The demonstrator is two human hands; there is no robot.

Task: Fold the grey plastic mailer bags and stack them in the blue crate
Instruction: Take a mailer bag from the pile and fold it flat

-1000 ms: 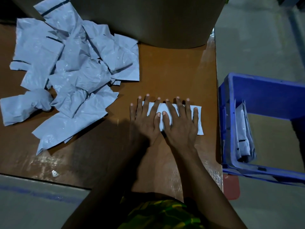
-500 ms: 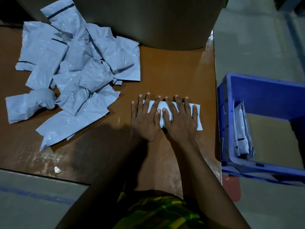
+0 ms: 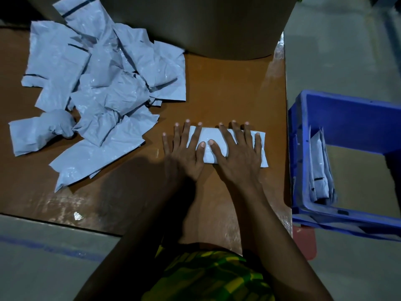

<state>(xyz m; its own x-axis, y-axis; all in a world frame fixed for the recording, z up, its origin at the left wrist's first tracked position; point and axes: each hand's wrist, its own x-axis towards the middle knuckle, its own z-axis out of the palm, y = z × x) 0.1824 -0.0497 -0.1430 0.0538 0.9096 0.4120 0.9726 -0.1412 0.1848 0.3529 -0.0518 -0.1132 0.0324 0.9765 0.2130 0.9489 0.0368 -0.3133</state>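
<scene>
A folded grey mailer bag (image 3: 210, 136) lies flat on the brown table (image 3: 227, 88), near its right edge. My left hand (image 3: 184, 155) presses its left part with straight, spread fingers. My right hand (image 3: 238, 155) lies flat over its right part, thumb beside the left thumb. A heap of crumpled, unfolded grey mailer bags (image 3: 97, 94) covers the table's left half. The blue crate (image 3: 338, 118) stands to the right of the table, lower down, with several folded mailers (image 3: 320, 170) leaning upright against its left wall.
A large cardboard box (image 3: 195, 22) stands at the back of the table, behind the heap. Grey floor runs along the table's near edge and on the right. A red object (image 3: 303, 242) shows under the crate's near left corner.
Both hands stay flat on the folded bag, with fingers spread slightly wider. The view has shifted a little; nothing else has moved.
</scene>
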